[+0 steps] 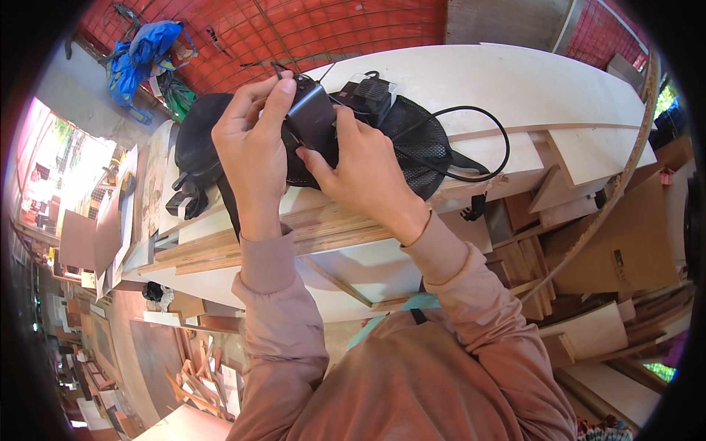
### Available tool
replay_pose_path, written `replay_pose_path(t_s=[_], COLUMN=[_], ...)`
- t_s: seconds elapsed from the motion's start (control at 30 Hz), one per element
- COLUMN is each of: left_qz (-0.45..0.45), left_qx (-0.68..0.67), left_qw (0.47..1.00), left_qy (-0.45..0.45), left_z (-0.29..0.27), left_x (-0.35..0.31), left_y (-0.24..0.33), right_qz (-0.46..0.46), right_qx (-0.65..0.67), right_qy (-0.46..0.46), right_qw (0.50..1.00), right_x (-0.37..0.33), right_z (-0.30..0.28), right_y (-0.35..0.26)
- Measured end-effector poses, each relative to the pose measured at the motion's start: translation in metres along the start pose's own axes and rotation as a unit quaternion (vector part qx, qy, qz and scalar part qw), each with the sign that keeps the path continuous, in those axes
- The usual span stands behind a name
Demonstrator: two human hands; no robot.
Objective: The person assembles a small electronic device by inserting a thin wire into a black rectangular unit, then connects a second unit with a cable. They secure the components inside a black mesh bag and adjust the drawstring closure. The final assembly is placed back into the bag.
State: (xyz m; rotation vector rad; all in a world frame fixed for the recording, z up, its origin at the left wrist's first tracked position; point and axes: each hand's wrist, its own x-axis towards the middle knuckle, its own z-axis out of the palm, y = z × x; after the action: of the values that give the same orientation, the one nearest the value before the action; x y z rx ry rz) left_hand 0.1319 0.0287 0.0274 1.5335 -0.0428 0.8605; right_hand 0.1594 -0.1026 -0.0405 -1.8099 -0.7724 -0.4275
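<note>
In front of me my right hand [371,165] grips a dark, smooth, box-shaped device [312,117] that looks like a power bank, its thumb and fingers along the right side. At the device's upper end, my left hand [256,140] has its thumb and fingers closed on a thin black cable [277,69]; the plug itself is hidden by the fingertips. Just behind lies a black mesh bag [423,143], with another black device [370,95] resting on it. A black cable loop [507,140] curves out to the right. Left of my hands sits a black bag [200,136] with straps.
White-faced boards [507,81] are stacked under these things, plywood edges [309,228] toward me. A blue plastic bag [147,55] hangs at the far left by a red mesh-covered wall [353,29]. Wood offcuts [202,382] and a cardboard sheet [618,235] lie around.
</note>
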Motion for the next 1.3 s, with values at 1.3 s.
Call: replay_pose_path(t_s=[1.3], left_qz=[0.039], left_qx=[0.034], left_qw=[0.996], left_qy=[0.076], left_z=[0.020], left_x=[-0.019], left_y=[0.006], right_qz=[0.017], right_qx=[0.038], right_qy=[-0.050], right_qw=[0.998], right_x=[0.004], right_z=[-0.010], right_y=[-0.003])
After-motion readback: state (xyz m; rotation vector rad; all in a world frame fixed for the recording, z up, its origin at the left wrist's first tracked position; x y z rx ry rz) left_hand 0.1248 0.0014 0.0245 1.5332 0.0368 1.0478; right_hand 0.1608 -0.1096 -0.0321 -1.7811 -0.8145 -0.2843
